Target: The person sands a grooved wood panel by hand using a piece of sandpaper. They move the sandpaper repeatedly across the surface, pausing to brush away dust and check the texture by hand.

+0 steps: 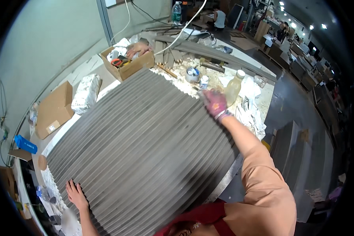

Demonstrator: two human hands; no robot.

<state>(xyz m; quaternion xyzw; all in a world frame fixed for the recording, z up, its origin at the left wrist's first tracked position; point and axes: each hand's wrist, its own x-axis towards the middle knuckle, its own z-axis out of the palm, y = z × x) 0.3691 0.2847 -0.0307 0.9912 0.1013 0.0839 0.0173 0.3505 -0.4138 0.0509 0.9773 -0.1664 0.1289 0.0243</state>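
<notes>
A large grey fluted panel (pixel 145 145) with parallel ridges lies across the table beneath both hands. My left hand (pixel 76 193) is bare and rests near the panel's left edge, its fingers spread. A pink glove covers my right hand (pixel 215 104), which is stretched out to the panel's far right edge. Its fingers look closed around a small greyish piece, slightly blurred, whose kind I cannot make out. Just beyond that hand stands a bottle of pale yellowish liquid (pixel 234 87) with a white cap. A small white bottle (pixel 203 82) and a roll of tape (pixel 192 75) are close by.
Behind the panel, a cardboard box (pixel 138 67) holds scissors, rags and a glove. To the left lie a flat carton (pixel 56 111) and a white wrapped bundle (pixel 86 93). Crumpled white sheeting (pixel 251 106) covers the right corner. Long grey strips (pixel 220 55) line the far edge.
</notes>
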